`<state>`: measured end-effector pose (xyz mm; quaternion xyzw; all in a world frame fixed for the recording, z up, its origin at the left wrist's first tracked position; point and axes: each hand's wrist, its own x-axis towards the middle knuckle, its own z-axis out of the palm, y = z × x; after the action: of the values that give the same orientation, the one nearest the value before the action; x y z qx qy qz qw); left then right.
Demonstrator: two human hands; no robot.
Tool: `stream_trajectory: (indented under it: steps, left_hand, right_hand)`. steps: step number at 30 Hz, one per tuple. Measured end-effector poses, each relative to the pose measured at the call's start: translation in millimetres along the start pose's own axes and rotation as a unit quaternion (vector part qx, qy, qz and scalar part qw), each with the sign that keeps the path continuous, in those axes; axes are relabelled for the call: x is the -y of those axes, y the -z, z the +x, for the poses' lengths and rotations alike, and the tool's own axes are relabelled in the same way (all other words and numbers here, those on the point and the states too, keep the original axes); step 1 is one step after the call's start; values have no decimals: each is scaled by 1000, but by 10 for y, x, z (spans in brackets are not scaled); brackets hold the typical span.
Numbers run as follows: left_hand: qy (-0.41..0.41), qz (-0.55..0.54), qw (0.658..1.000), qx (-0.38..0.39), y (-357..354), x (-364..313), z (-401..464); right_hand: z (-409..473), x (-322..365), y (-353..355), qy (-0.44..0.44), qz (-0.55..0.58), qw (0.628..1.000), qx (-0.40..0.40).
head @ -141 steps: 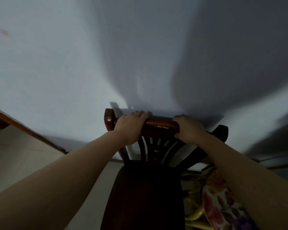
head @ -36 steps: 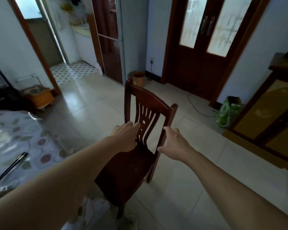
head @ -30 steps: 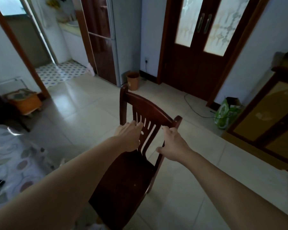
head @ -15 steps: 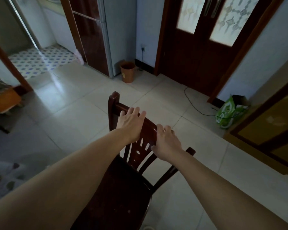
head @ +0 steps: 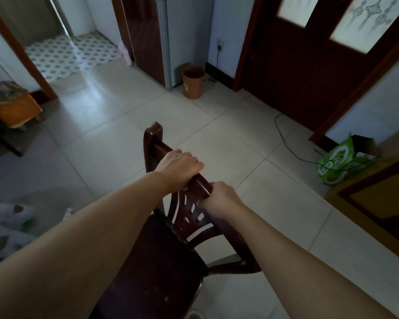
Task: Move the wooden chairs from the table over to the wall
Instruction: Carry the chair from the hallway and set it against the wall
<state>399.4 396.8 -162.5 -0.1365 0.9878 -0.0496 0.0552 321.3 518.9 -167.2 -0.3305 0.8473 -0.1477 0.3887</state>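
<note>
Both hands grip the top rail of the wooden chair [head: 168,254]. The left hand [head: 179,168] lies over the rail from above, fingers curled down its far side. The right hand [head: 219,199] is closed around the rail lower and to the right, just beside the left hand, thumb on the near face. The two hands do not touch.

The chair stands on the tiled floor [head: 228,143], seat toward the camera, slatted back facing away and seen at an angle. Its left post rises above the left hand.

Beyond the chair, an orange bin [head: 193,81] stands on the floor against the far wall, beside a tall dark cabinet [head: 145,35]. A dark double door [head: 313,56] with frosted panes is to the right. A green bag [head: 339,162] lies at the right, with a black cable [head: 286,143] running across the tiles to it. A floral cloth [head: 2,231] shows at the lower left edge.
</note>
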Motion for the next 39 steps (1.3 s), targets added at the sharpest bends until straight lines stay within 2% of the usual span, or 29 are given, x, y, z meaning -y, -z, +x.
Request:
stream_trajectory:
  steps: [2,4,12,18,22,31,39]
  left_hand:
    - [-29,7,1000,5,-6,17,-21]
    - [-50,9,999,5,4,15,-69]
    - [-42,18,999,9,190,-5,-550]
    - [-67,19,997,-23,389,-199,-1086]
    - [-123,40,990,-49,564,-503,-1501]
    - [-226,88,970,-35,923,-1269,-2103]
    - [-308,92,945,-62,1385,-2185,-2334]
  right_hand:
    - [18,3,33,-3,-1,999,48]
    - [2,7,32,6,-22,998,64]
    - [-433,159,-191,59,-46,997,26]
    - [-1085,186,-408,54,-59,997,2]
    - [-1709,51,-578,44,-63,996,-43]
    - [-2909,-351,-926,17,-36,995,-94]
    - [-3916,-886,-749,-36,-40,986,-160]
